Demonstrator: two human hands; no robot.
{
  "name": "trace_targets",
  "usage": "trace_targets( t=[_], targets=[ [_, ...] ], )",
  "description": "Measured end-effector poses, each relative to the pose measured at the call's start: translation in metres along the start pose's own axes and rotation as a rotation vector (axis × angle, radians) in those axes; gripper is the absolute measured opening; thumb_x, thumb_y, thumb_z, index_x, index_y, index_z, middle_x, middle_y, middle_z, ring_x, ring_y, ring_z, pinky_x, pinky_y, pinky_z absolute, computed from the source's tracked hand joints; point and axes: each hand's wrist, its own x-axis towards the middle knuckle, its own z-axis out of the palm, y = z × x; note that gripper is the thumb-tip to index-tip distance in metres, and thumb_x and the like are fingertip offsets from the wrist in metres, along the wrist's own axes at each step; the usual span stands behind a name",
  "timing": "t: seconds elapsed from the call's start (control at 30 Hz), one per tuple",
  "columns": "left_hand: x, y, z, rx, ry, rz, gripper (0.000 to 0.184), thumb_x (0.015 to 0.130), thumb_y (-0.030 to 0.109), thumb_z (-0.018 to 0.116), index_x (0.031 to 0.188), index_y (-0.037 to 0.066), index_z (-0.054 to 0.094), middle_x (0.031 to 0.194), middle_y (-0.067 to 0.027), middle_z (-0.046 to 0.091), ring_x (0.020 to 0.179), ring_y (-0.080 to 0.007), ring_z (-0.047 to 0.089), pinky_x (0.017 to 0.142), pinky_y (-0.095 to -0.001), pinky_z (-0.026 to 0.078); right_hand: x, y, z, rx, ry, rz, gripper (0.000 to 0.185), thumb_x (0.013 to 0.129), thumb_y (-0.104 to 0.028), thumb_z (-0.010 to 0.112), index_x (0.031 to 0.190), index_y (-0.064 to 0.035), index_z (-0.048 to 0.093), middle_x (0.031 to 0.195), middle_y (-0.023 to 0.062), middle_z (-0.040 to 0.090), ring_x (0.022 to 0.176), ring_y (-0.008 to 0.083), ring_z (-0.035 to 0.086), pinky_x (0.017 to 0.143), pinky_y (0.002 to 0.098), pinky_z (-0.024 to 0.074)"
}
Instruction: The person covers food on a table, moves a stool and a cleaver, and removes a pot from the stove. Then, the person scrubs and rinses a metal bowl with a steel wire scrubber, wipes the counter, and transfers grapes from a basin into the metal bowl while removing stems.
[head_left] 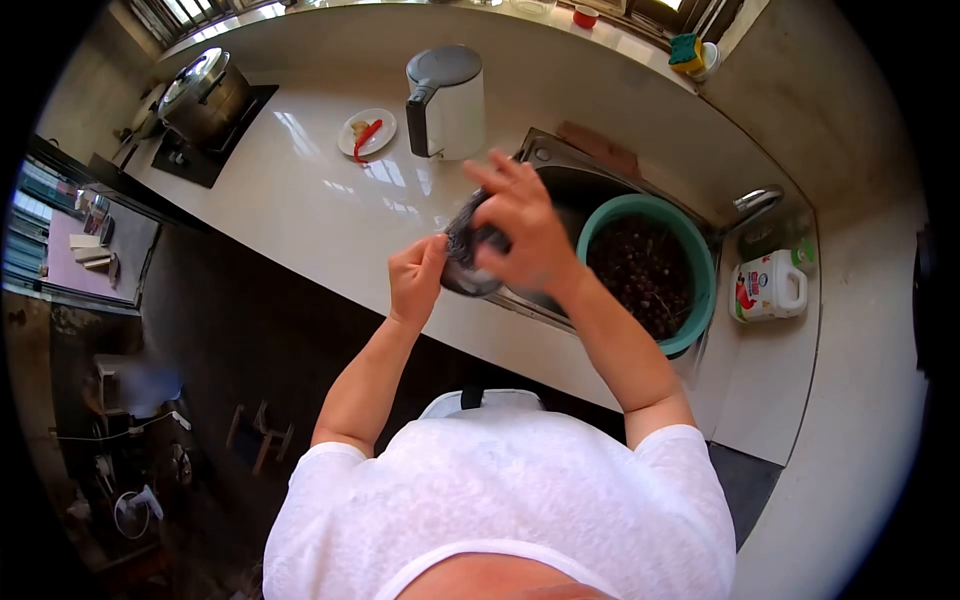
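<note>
Bag [466, 262], or something a lot like one: dark, shiny, maybe partly see-through, and too blurred to swear to. It's up in your hands, a bit left of the green tub [704, 265], so I'll place everything off that tub. Your left hand [412, 275] has thumb and fingers pinched together on the near-left side of the bag. Your right hand [525, 225], between bag and tub, has its upper fingers splayed; the thumb side is smeared by motion, so honestly can't tell if it's gripping or just brushing.

If it is thin plastic, I'd expect it to be light, limp and slippery if your fingers are wet. Best hold is probably a firm pinch at the edge, about where your left has it; I doubt it'd break, but it could tear.

Surface-wise, you've got a pale, glossy counter [310, 190] running left from the tub, which sits in a metal sink [545, 145] full of dark, grape-like fruit [642, 275]. Left of the tub: white pitcher [455, 115], then a plate [385, 142] with a red chili [368, 136], then a metal pot [212, 108] farthest off. Right of it: faucet [757, 198] and white jug [768, 288]. Room's dim down at the floor [230, 310], well left of the tub.
</note>
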Motion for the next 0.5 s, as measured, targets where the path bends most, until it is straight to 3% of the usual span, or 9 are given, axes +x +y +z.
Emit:
trace_targets(
  t=[0.07, 0.13, 0.17, 0.2, 0.23, 0.3, 0.37, 0.43, 0.5],
  targets=[
    [0.001, -0.005, -0.005, 0.012, -0.017, -0.008, 0.034, 0.089, 0.021, 0.047, 0.059, 0.004, 0.048, 0.057, 0.0071, 0.036, 0.055, -0.0030, 0.028, 0.047, -0.0217, 0.021, 0.008, 0.009, -0.004, 0.007, 0.003, -0.002, 0.023, 0.057, -0.006, 0.057, 0.079, -0.0071, 0.050, 0.123, 0.0154, 0.046, 0.123, 0.0307, 0.033, 0.102, 0.0391, 0.0235],
    [0.003, -0.007, -0.020, -0.057, -0.090, 0.145, 0.033, 0.088, 0.019, 0.048, 0.059, 0.004, 0.048, 0.058, 0.0060, 0.036, 0.054, -0.0040, 0.028, 0.047, -0.0226, 0.021, 0.007, 0.051, -0.012, 0.562, 0.098, 0.285, 0.021, 0.063, -0.009, 0.058, 0.082, -0.0074, 0.050, 0.123, 0.0144, 0.046, 0.118, 0.0269, 0.039, 0.098, 0.0355, 0.0305],
    [0.003, -0.031, -0.037, -0.226, -0.129, 0.056, 0.031, 0.088, 0.023, 0.047, 0.068, 0.001, 0.055, 0.061, 0.0038, 0.045, 0.055, -0.0050, 0.037, 0.049, -0.0208, 0.028, 0.004, 0.064, -0.020, 1.010, 0.159, 0.481, 0.019, 0.066, -0.007, 0.055, 0.084, -0.0057, 0.051, 0.117, 0.0133, 0.052, 0.104, 0.0193, 0.050, 0.086, 0.0275, 0.0408],
    [0.000, -0.024, -0.035, -0.224, -0.128, 0.057, 0.031, 0.088, 0.023, 0.047, 0.068, 0.001, 0.055, 0.061, 0.0038, 0.045, 0.055, -0.0050, 0.037, 0.049, -0.0208, 0.028, 0.000, 0.072, -0.022, 1.275, 0.238, 0.536, 0.016, 0.070, -0.007, 0.051, 0.086, -0.0045, 0.051, 0.107, 0.0114, 0.054, 0.089, 0.0138, 0.053, 0.078, 0.0232, 0.0437],
    [-0.002, -0.012, -0.029, -0.293, -0.138, 0.052, 0.032, 0.088, 0.026, 0.047, 0.074, -0.001, 0.057, 0.065, 0.0017, 0.050, 0.059, -0.0061, 0.042, 0.053, -0.0205, 0.032, -0.008, 0.084, -0.018, 1.269, 0.309, 0.660, 0.016, 0.072, -0.007, 0.050, 0.088, -0.0040, 0.051, 0.088, 0.0047, 0.055, 0.073, 0.0093, 0.051, 0.067, 0.0203, 0.0434],
    [0.004, -0.004, -0.031, -0.351, -0.276, 0.013, 0.041, 0.086, 0.034, 0.047, 0.090, -0.005, 0.059, 0.081, -0.0050, 0.061, 0.074, -0.0109, 0.054, 0.066, -0.0224, 0.041, -0.018, 0.097, -0.017, 1.183, 0.325, 0.692, 0.017, 0.072, -0.006, 0.050, 0.089, -0.0042, 0.051, 0.080, 0.0015, 0.052, 0.068, 0.0072, 0.048, 0.062, 0.0194, 0.0413],
    [0.015, 0.000, -0.039, -0.295, -0.412, -0.080, 0.041, 0.086, 0.034, 0.048, 0.090, -0.005, 0.059, 0.082, -0.0051, 0.060, 0.076, -0.0113, 0.054, 0.067, -0.0231, 0.040, -0.020, 0.101, -0.016, 1.121, 0.358, 0.718, 0.018, 0.072, -0.006, 0.050, 0.090, -0.0047, 0.052, 0.068, -0.0034, 0.046, 0.058, 0.0039, 0.041, 0.053, 0.0177, 0.0355],
    [0.025, 0.026, -0.036, -0.214, -0.572, -0.265, 0.041, 0.085, 0.035, 0.051, 0.092, -0.004, 0.059, 0.085, -0.0050, 0.060, 0.080, -0.0113, 0.053, 0.071, -0.0241, 0.040, -0.012, 0.096, -0.017, 1.043, 0.335, 0.665, 0.017, 0.072, -0.006, 0.050, 0.090, -0.0047, 0.052, 0.069, -0.0034, 0.047, 0.058, 0.0035, 0.042, 0.054, 0.0174, 0.0357],
    [0.032, 0.045, -0.030, -0.128, -0.513, -0.356, 0.041, 0.084, 0.036, 0.052, 0.091, -0.004, 0.059, 0.084, -0.0044, 0.060, 0.078, -0.0105, 0.053, 0.069, -0.0239, 0.040, -0.003, 0.083, -0.021, 0.804, 0.285, 0.612, 0.018, 0.070, -0.009, 0.053, 0.087, -0.0051, 0.053, 0.076, 0.0011, 0.052, 0.066, 0.0073, 0.048, 0.060, 0.0198, 0.0399]
  ],
)
